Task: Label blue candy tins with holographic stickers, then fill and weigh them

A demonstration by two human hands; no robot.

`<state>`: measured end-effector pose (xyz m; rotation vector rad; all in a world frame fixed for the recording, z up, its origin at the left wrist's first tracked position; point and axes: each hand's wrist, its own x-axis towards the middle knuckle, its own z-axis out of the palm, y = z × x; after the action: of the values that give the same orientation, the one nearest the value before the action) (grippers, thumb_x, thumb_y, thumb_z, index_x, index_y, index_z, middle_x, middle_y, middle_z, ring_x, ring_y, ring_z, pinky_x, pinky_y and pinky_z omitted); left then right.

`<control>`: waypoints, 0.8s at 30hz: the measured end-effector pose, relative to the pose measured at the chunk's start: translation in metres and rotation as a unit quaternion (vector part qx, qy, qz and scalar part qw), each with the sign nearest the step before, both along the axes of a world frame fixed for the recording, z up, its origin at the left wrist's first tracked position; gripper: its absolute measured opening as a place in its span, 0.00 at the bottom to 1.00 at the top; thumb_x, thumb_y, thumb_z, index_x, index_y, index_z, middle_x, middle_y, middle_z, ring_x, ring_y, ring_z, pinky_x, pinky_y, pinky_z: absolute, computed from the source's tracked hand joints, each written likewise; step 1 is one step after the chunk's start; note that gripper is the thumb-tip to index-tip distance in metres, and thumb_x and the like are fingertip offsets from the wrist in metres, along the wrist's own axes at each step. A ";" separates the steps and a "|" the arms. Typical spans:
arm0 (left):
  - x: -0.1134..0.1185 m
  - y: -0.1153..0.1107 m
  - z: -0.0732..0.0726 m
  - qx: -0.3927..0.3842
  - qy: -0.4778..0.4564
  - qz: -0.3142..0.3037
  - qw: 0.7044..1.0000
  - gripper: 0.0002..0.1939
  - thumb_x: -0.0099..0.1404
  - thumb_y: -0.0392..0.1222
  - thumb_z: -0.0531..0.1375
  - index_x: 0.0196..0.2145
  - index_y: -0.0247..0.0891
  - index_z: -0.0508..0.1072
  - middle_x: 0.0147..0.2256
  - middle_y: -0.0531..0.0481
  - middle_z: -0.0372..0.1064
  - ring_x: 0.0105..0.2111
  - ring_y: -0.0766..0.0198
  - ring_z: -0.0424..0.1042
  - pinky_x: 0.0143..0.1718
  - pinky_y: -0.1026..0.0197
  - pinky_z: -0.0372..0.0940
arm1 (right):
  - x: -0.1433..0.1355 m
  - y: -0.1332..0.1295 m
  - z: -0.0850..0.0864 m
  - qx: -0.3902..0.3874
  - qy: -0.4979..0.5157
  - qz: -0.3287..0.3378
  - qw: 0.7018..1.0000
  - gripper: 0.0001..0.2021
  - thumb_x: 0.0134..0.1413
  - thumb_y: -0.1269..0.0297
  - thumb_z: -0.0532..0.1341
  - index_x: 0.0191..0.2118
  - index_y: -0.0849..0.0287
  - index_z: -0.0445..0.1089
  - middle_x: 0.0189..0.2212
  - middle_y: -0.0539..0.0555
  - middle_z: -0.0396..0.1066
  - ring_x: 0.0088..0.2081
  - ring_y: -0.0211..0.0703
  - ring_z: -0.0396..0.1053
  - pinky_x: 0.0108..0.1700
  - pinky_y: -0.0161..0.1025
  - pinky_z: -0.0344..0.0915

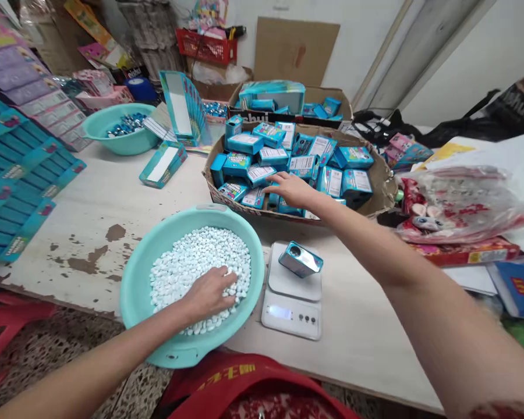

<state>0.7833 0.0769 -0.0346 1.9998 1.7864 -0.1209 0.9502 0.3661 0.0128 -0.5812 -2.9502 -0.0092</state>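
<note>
My left hand point(212, 294) is in the turquoise basin point(135, 279), its fingers curled into the small white pieces point(192, 256). Over the front edge of the cardboard tray point(382, 195), my right hand point(288, 189) reaches with fingers apart, touching or just above the small blue boxes point(268, 156). No box is clearly in its grasp. On the white scale point(292, 311), right of the basin, lies a single blue box point(301, 260) with a round hole in its end. The scale's display is lit.
A second turquoise basin point(122, 144) with shiny wrapped pieces stands at the back left, near a flat box point(163, 164). Stacked blue cartons point(17, 174) line the left side. A plastic bag point(463, 203) lies at the right.
</note>
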 end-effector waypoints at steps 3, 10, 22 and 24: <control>-0.012 -0.004 0.003 -0.024 0.018 0.048 0.998 0.13 0.60 0.44 0.53 0.39 0.40 0.72 0.36 0.45 0.68 0.35 0.55 0.69 0.33 0.59 0.59 | -0.022 0.018 -0.021 0.032 -0.101 0.019 0.994 0.11 0.52 0.77 0.56 0.38 0.62 0.73 0.48 0.57 0.70 0.51 0.50 0.63 0.48 0.47 0.59; -0.034 0.000 0.008 -0.063 -0.259 0.351 0.898 0.15 0.52 0.53 0.62 0.32 0.39 0.71 0.17 0.55 0.60 0.18 0.64 0.62 0.21 0.65 0.53 | 0.025 -0.006 0.011 0.008 0.118 -0.114 0.987 0.18 0.47 0.58 0.64 0.42 0.62 0.67 0.39 0.57 0.70 0.40 0.50 0.68 0.42 0.46 0.63; -0.046 0.003 0.022 -0.044 -0.647 0.559 0.517 0.10 0.58 0.43 0.58 0.26 0.36 0.62 0.23 0.51 0.64 0.18 0.69 0.64 0.12 0.72 0.51 | 0.211 -0.204 -0.081 0.072 0.397 -0.535 0.742 0.28 0.43 0.57 0.64 0.51 0.61 0.66 0.44 0.60 0.70 0.45 0.55 0.68 0.49 0.55 0.65; -0.043 0.007 0.025 -0.041 -0.648 0.564 0.510 0.06 0.58 0.39 0.57 0.27 0.36 0.63 0.24 0.51 0.64 0.18 0.69 0.63 0.12 0.72 0.52 | 0.207 -0.220 -0.102 0.111 0.381 -0.558 0.728 0.27 0.43 0.57 0.64 0.50 0.64 0.65 0.43 0.62 0.68 0.46 0.55 0.66 0.49 0.56 0.64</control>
<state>0.7400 0.0843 -0.0100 0.0543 1.3756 1.2778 1.1570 0.1465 -0.0894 -1.6894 -1.4373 -0.1866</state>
